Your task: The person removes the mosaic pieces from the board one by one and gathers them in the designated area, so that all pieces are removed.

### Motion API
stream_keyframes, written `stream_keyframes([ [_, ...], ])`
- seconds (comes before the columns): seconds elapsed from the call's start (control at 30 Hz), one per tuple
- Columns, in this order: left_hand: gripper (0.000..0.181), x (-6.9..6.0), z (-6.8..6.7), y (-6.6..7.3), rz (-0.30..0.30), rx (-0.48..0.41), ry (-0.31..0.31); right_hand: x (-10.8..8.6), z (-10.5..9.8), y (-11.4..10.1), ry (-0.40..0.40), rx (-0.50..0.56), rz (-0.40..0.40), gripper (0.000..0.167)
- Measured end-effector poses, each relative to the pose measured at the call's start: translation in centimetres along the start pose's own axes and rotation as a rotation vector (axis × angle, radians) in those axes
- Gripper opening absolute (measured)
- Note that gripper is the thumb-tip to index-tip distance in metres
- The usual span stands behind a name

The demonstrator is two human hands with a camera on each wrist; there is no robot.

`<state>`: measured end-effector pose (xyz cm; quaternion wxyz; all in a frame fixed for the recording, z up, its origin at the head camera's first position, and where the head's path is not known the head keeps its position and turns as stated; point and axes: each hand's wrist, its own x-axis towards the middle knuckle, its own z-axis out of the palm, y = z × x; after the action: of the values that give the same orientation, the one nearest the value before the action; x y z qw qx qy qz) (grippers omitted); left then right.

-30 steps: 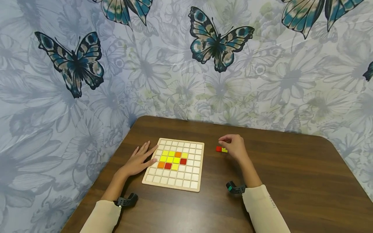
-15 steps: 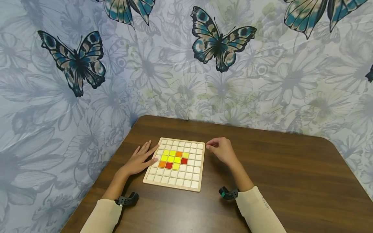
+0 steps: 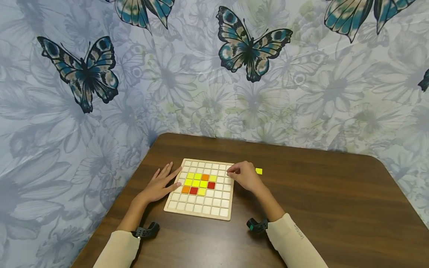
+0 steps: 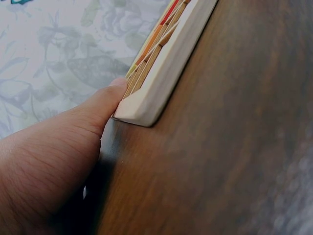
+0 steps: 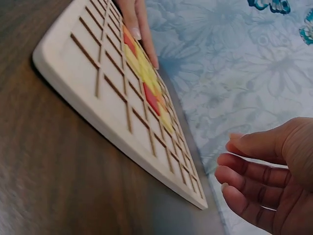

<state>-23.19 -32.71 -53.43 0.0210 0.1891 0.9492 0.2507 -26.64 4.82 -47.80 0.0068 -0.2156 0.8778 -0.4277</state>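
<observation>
One board point(image 3: 197, 207) | left fingers point(image 3: 173, 174) wide at one edge | right fingers point(image 5: 254, 170) narrow above, hold unclear

- Lower left of the frame: a long, cream left sleeve point(image 3: 117, 248).
- Bottom, right of centre: a matching right sleeve point(image 3: 295, 242), its small dark lettering point(image 3: 299, 231) illegible.
- At the left cuff: a black, curved wrist device point(image 3: 147, 230).
- At the right cuff: another black device point(image 3: 258, 225), with a green patch point(image 3: 251, 226).

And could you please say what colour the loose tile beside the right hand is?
The loose tile is yellow, seen best in the head view.
</observation>
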Motion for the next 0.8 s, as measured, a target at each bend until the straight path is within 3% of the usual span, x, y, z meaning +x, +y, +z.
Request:
stream_keyframes([
  [0.53, 0.071, -0.2, -0.1, -0.2, -0.005, -0.007, 0.007, 1.8, 2.7, 0.2, -0.135, -0.053, -0.048, 0.004],
  [0.8, 0.071, -0.2, 0.0, -0.1, -0.002, -0.005, 0.002, 2.5, 3.4, 0.0, -0.162, -0.104, -0.082, 0.005],
])
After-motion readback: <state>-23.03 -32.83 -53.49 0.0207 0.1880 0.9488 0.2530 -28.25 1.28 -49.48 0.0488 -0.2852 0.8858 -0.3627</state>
